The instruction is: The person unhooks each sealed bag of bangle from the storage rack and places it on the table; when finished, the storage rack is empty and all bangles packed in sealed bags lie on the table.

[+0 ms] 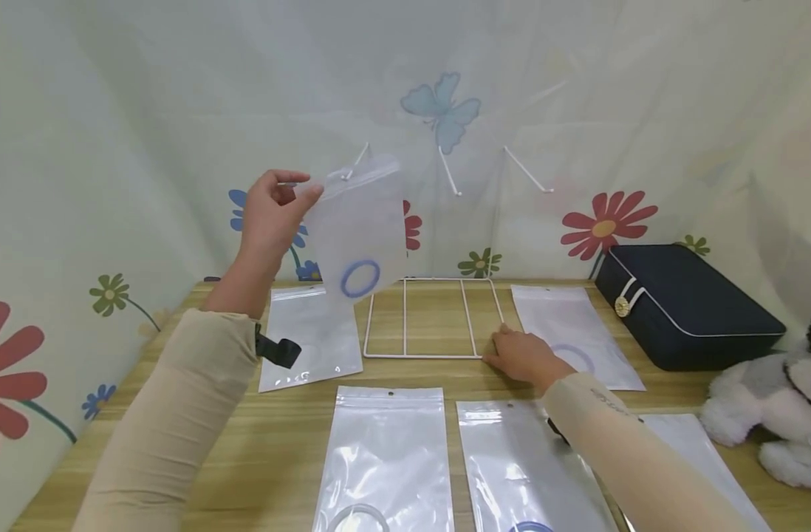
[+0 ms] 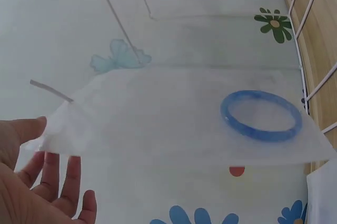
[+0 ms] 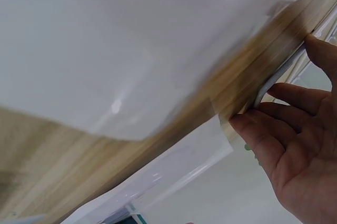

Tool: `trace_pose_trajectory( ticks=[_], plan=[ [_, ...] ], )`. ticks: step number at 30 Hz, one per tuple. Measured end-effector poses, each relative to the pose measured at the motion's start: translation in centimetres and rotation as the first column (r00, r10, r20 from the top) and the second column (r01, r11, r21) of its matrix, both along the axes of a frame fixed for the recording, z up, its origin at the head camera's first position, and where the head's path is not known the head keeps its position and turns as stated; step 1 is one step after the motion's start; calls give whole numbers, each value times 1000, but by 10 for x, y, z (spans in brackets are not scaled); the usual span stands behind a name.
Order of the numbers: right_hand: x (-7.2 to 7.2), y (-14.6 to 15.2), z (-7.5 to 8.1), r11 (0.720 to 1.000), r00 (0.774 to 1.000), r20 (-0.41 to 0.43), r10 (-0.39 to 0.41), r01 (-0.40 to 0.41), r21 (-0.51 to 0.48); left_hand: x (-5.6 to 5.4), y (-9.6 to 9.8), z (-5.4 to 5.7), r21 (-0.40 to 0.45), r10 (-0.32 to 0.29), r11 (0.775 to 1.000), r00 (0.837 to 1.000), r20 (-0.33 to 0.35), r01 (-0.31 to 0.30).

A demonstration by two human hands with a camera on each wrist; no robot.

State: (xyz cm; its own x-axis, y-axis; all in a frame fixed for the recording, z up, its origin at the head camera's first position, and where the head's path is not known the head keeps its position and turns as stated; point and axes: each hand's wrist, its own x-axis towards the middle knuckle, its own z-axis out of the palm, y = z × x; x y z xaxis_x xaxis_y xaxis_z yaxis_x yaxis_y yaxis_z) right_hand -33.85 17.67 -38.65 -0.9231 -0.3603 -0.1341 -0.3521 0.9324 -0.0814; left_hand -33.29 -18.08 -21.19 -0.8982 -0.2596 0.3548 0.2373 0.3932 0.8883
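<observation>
My left hand (image 1: pixel 272 214) pinches the top corner of a translucent zip bag (image 1: pixel 348 229) holding a blue bangle (image 1: pixel 360 278). The bag hangs tilted at the left hook (image 1: pixel 357 160) of a white wire rack (image 1: pixel 405 318); in the left wrist view, the hook's tip (image 2: pixel 51 90) pokes out past the bag. The rack's middle hook (image 1: pixel 450 171) and right hook (image 1: pixel 528 170) carry nothing. My right hand (image 1: pixel 521 356) holds the front right corner of the rack's base, with thumb and fingers about the wire in the right wrist view.
Several zip bags lie on the wooden table (image 1: pixel 266 458): one at the left (image 1: pixel 310 340), one at front centre (image 1: pixel 392 443), one under my right forearm (image 1: pixel 512 465), one at the right (image 1: pixel 578 325). A dark case (image 1: pixel 694 303) and a plush toy (image 1: pixel 771 406) stand at the right.
</observation>
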Motion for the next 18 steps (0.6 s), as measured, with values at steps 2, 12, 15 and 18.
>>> trace_pose_trajectory(
  ticks=[2, 12, 15, 18],
  plan=[
    [0, 0, 0, 1000, 1000, 2, -2, 2, -5, -2, -3, -2, -41, 17, 999, 999, 29, -16],
    [0, -1, 0, 1000, 1000, -12, 13, -13, 4, 2, -8, -7, -83, 47, 995, 999, -1, -47],
    [1, -1, 0, 1000, 1000, -3, 11, -11, 5, 7, -6, -5, -51, 49, 997, 998, -38, -51],
    [1, -1, 1, 1000, 1000, 3, 8, -8, 5, 11, -5, -1, 3, 60, 998, 995, -81, -60]
  ],
)
